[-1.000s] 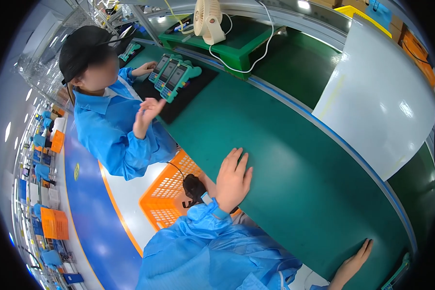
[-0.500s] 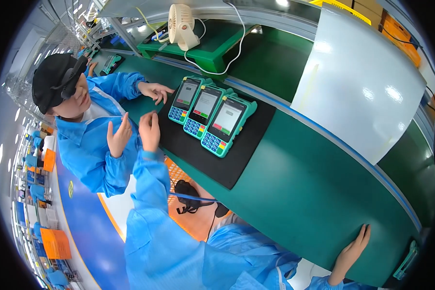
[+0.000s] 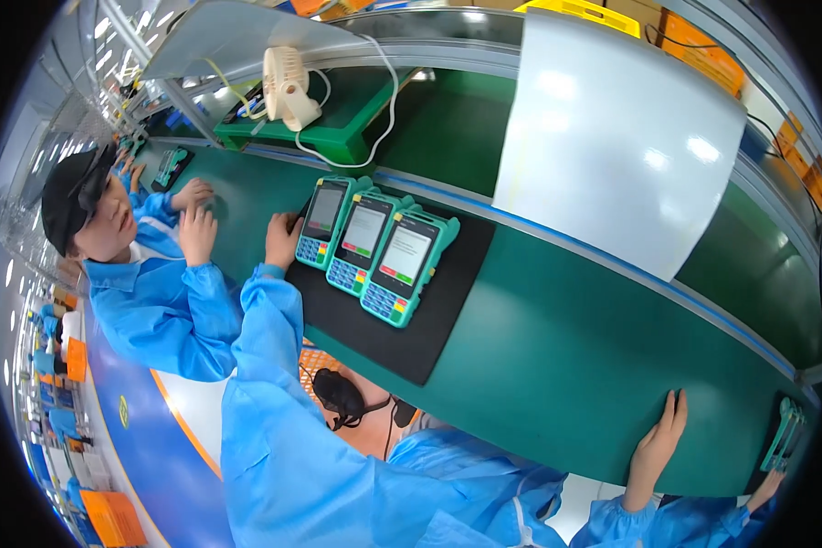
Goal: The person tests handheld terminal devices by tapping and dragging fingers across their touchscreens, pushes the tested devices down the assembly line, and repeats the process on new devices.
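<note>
Three teal card payment terminals with keypads, the left one (image 3: 323,223), the middle one (image 3: 360,243) and the right one (image 3: 408,267), lie side by side on a black mat (image 3: 447,315). Their screens are lit. My left hand (image 3: 284,241) is loosely curled beside the left terminal, at the mat's left edge. Nothing shows in its fingers; whether it touches the terminal I cannot tell. My right hand (image 3: 659,446) rests on the green bench (image 3: 557,365) near its front edge, fingers stretched out and holding nothing.
A co-worker (image 3: 146,274) in blue sits at the left, both hands over the bench. A cream fan (image 3: 288,89) stands on a green stand (image 3: 342,137) behind. A white sheet (image 3: 612,146) hangs at back right. Another teal device (image 3: 781,434) lies far right, near another person's hand (image 3: 765,490).
The view has shifted. My left hand has come closer to the left terminal. The co-worker's hands have drawn back from the terminals. Another person's hand has appeared at the far right.
</note>
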The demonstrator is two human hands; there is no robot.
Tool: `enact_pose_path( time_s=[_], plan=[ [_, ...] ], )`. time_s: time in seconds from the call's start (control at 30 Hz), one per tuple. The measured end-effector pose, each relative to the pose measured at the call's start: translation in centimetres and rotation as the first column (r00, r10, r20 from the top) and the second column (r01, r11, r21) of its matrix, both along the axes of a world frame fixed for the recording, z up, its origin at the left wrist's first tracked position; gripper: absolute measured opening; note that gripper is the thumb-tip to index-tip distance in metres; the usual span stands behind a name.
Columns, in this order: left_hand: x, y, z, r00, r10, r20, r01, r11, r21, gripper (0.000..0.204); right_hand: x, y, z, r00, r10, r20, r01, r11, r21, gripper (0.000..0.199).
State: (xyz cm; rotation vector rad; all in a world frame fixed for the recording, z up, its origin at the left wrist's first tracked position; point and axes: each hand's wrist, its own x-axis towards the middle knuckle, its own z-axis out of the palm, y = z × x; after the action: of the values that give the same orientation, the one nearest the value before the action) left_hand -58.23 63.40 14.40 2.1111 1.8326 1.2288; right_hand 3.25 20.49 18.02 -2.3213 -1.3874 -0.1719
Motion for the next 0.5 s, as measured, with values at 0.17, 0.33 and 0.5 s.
enact_pose_path(
  time_s=[0.17, 0.33, 0.5],
  plan=[
    [12.5, -9.2, 2.4, 0.986, 0.000, -0.165, 0.002, 1.000, 0.010, 0.025, -1.5, -0.5, 0.7, 0.992, 0.066, -0.107, -0.060, 0.997, 0.052, 0.048],
    [22.0, -18.5, 2.0, 0.958, -0.156, -0.240, 0.146, 0.988, -0.059, 0.038, -3.6, 0.0, 0.5, 0.725, 0.354, -0.591, -0.210, 0.931, 0.299, 0.048],
    [28.5, -25.1, 2.8, 0.898, -0.405, -0.173, 0.375, 0.909, -0.185, 0.047, -2.5, -1.1, -0.7, 0.690, 0.301, -0.658, -0.094, 0.939, 0.331, 0.046]
  ],
)
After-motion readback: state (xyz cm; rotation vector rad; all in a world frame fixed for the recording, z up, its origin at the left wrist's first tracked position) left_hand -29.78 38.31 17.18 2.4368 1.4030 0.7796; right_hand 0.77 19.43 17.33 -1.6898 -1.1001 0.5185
